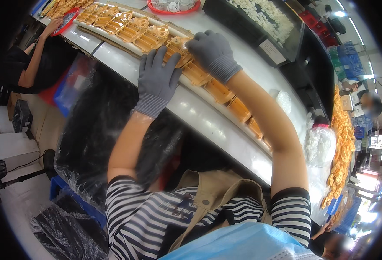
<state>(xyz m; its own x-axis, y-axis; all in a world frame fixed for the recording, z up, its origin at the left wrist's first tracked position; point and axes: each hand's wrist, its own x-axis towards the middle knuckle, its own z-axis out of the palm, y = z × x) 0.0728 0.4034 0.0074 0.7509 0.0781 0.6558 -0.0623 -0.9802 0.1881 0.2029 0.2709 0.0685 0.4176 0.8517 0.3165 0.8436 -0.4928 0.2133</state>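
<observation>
A row of orange plastic housings [153, 38] runs along a narrow rail on the white workbench, from the upper left down to the lower right. My left hand [158, 78], in a grey knit glove, rests with fingers spread on the near edge of one orange housing [173, 48]. Gloved the same way, my right hand [212, 54] is bent over the far side of that housing. Its fingers are curled in, and what they hold, if anything, is hidden. Small pale parts sit in several housings to the left; those to the right look like open orange trays.
A red bowl [173, 6] of clear parts and a black bin [247, 32] of white pieces stand beyond the row. At upper left a co-worker's hand [52, 27] is by another red bowl [65, 21]. More orange parts [342, 143] are heaped at right, beside a plastic bag [320, 145].
</observation>
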